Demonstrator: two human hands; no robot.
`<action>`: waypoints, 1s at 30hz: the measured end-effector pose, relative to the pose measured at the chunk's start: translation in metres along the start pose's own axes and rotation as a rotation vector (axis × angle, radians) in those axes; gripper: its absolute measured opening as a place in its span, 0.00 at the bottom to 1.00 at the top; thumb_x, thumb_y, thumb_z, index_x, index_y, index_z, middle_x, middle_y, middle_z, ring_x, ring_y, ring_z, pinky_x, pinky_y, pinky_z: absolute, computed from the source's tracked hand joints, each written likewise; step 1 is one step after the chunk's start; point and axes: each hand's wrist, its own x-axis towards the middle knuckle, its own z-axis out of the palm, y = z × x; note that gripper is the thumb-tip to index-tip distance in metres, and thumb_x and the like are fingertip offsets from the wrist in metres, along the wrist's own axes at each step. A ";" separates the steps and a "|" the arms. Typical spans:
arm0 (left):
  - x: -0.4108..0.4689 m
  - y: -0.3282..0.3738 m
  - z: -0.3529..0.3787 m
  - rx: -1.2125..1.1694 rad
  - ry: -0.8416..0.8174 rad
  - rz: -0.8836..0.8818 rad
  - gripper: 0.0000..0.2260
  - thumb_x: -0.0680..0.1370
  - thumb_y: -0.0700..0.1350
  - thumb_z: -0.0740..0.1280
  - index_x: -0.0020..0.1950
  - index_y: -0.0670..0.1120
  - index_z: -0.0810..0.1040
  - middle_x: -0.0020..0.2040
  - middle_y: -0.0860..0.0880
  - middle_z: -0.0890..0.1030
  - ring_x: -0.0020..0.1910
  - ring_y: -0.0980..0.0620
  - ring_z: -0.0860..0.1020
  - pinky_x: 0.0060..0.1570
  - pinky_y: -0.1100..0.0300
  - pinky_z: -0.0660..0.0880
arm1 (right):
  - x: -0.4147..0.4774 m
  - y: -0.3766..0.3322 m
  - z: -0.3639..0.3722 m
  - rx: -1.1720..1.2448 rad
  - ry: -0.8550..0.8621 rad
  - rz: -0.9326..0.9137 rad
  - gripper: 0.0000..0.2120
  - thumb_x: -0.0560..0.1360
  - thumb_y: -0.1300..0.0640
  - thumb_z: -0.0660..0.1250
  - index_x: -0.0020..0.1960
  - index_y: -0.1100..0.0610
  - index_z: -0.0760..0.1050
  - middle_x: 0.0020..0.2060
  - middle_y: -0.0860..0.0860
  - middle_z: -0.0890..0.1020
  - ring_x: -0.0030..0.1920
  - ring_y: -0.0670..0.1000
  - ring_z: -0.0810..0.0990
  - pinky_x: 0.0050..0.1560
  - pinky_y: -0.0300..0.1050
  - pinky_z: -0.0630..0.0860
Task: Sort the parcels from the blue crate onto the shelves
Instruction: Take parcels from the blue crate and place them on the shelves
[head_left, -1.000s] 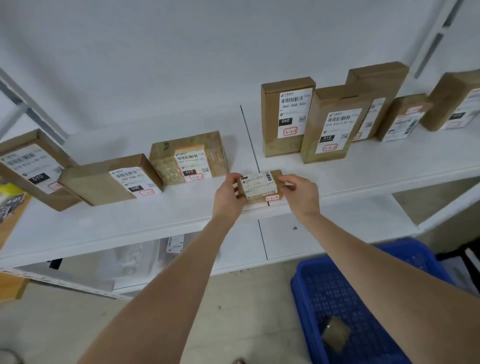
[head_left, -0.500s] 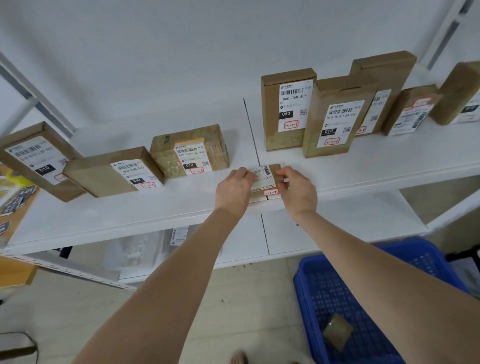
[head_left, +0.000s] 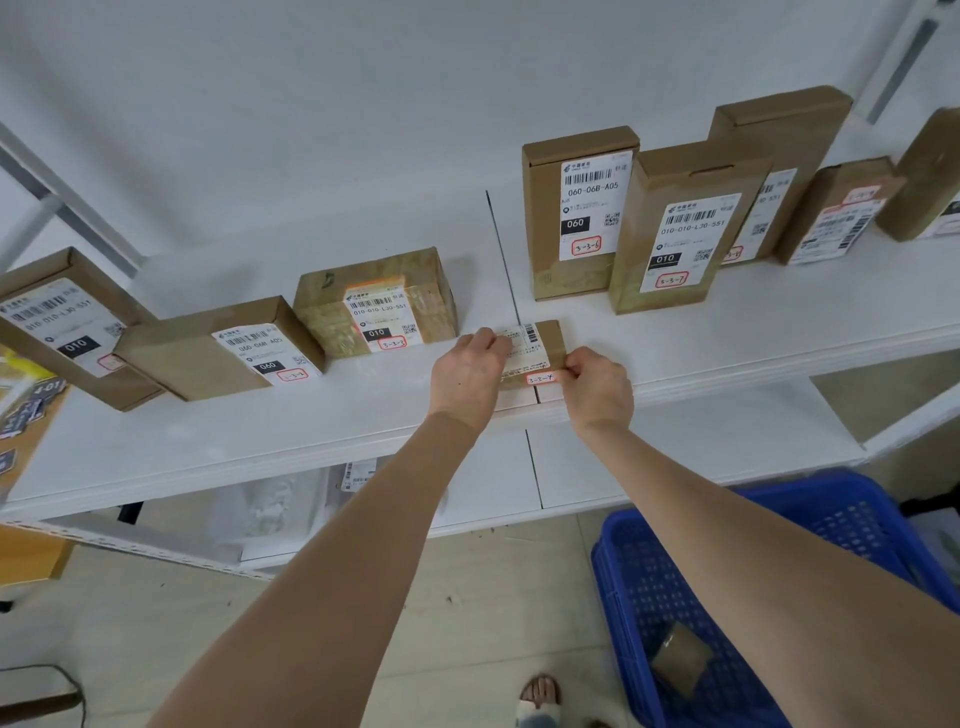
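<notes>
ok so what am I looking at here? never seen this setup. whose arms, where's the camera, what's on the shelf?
There is no robot here. A person wears one wide-angle camera on the head, looking forward and down, so the two bare arms you see are their own. The left hand and the right hand hold a small parcel by its ends at the front of a white shelf. Other brown parcels with printed labels sit further back on that shelf, some lying and some standing. On the floor at lower right is a blue crate with one loose parcel visible inside.
</notes>
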 end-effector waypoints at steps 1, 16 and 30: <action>0.002 -0.002 0.001 0.002 0.000 0.006 0.21 0.49 0.29 0.77 0.37 0.47 0.81 0.33 0.50 0.77 0.27 0.49 0.75 0.20 0.66 0.62 | 0.002 -0.001 0.001 -0.006 -0.002 0.010 0.07 0.78 0.58 0.63 0.49 0.56 0.80 0.44 0.55 0.82 0.47 0.59 0.79 0.39 0.44 0.71; 0.040 -0.014 -0.004 0.060 -0.179 -0.002 0.19 0.72 0.27 0.61 0.59 0.42 0.75 0.54 0.44 0.76 0.47 0.42 0.77 0.39 0.56 0.69 | 0.036 -0.024 0.010 -0.035 0.007 0.060 0.06 0.78 0.59 0.64 0.49 0.56 0.81 0.45 0.55 0.83 0.46 0.58 0.79 0.42 0.46 0.74; 0.066 -0.029 0.002 0.053 -0.201 -0.050 0.20 0.72 0.27 0.62 0.61 0.42 0.73 0.54 0.45 0.75 0.52 0.44 0.75 0.41 0.56 0.70 | 0.062 -0.036 0.022 -0.012 0.038 0.033 0.10 0.78 0.62 0.61 0.47 0.55 0.82 0.42 0.55 0.83 0.45 0.57 0.78 0.38 0.42 0.71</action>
